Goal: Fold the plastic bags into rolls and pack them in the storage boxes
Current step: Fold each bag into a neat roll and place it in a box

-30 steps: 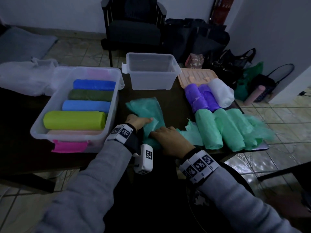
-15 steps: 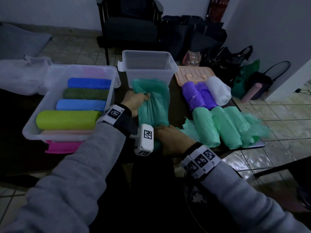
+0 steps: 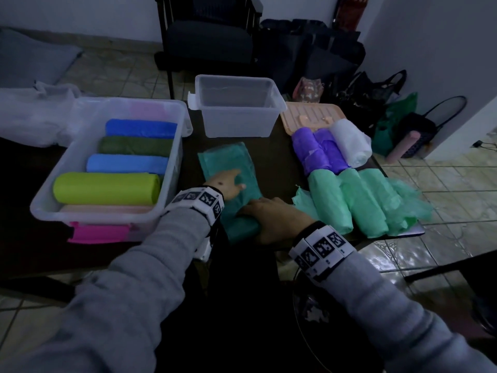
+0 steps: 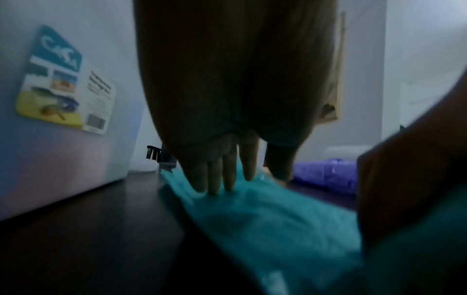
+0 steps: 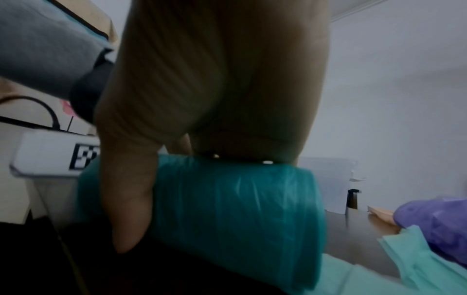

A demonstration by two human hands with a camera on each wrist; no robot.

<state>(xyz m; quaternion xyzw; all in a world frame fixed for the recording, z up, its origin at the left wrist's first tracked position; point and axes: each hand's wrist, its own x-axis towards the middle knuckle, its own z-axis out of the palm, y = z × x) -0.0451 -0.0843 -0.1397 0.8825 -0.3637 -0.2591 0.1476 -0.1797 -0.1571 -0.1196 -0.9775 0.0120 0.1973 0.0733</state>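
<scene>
Head view shows your right hand [image 3: 271, 219] curled on the teal bag [image 3: 228, 168]'s rolled end, left hand [image 3: 224, 184] fingers [image 4: 228, 173] flat: thin, slippery film, so hold the roll itself.

Dim room, bluish low light. Floor [image 3: 113, 74] of pale square tiles, glossy at right where it catches reflections. White walls [image 3: 80, 14] behind; a lighter wall corner [image 3: 484, 122] juts in at far right. Dark wooden table [image 3: 271, 168] in the foreground. Black armchair [image 3: 207, 41] stands beyond the table's far edge, against the wall. Dark bags [image 3: 312, 57] heaped just right of the chair. Grey cushion [image 3: 29, 57] lies on the floor, far left.
</scene>
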